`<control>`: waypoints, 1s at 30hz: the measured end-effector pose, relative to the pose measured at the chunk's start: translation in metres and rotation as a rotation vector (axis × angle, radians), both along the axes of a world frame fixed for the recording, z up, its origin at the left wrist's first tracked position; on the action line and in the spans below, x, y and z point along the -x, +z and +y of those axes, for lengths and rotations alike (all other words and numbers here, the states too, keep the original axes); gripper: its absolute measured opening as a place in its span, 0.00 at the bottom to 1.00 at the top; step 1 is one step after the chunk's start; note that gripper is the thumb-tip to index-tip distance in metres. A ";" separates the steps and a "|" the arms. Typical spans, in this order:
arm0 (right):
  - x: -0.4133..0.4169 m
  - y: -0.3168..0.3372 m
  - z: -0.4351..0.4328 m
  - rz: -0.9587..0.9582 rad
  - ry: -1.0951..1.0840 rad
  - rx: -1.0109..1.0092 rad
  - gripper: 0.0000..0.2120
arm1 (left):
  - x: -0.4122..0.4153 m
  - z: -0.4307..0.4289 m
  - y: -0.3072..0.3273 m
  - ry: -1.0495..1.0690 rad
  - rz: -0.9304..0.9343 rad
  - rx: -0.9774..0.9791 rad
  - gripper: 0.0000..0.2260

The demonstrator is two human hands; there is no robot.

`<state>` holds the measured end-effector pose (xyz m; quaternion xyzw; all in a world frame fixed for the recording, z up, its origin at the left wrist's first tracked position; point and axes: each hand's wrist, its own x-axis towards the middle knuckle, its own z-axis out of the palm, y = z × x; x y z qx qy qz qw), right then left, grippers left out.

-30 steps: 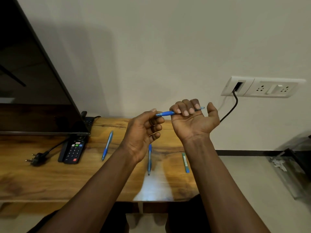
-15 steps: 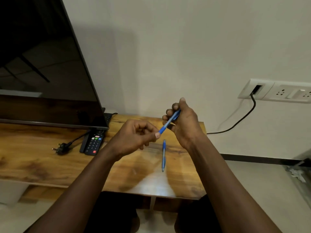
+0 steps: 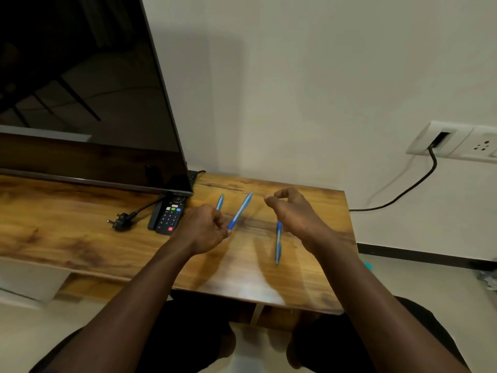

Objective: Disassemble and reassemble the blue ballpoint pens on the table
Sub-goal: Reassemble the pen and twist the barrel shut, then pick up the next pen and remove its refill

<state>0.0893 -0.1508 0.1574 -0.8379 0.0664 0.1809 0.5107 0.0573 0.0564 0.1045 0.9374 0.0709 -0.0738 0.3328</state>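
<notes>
A wooden tabletop [image 3: 67, 238] stands against a plain pale wall, seen from above by the person sitting at its front edge. Along the rear edge at the left stands a dark television [image 3: 80, 90]. In front of its right corner lie a loose black plug [image 3: 121, 221] and, near it, a black remote [image 3: 169, 218]. Toward the right end of the tabletop the left hand [image 3: 207, 230] hovers over the wood, fingers curled round the lower end of a blue pen [image 3: 241, 210], which slants up and away toward the rear edge. Just behind that hand a second pen [image 3: 220, 201] lies near the rear edge, partly hidden by the knuckles. Further right a third pen [image 3: 278, 243] lies pointing at the front edge, its far end under the right hand [image 3: 294, 211]. That hand is raised apart from the blue pen, thumb and forefinger brought together and the other fingers curled. The frame is blurred, so I cannot tell whether it pinches a small part or nothing. Past the right edge a black cable [image 3: 403, 195] climbs the wall to a white socket [image 3: 441, 141]. The step appears to be working the blue pen's barrel. It should go best with the left hand steady, the right hand meeting the barrel in line and twisting gently, and any loose part kept over the wood, away from the right edge.
</notes>
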 end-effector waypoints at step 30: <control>0.010 -0.086 -0.014 -0.087 0.297 0.822 0.18 | -0.043 0.001 -0.022 -0.043 0.216 -0.442 0.18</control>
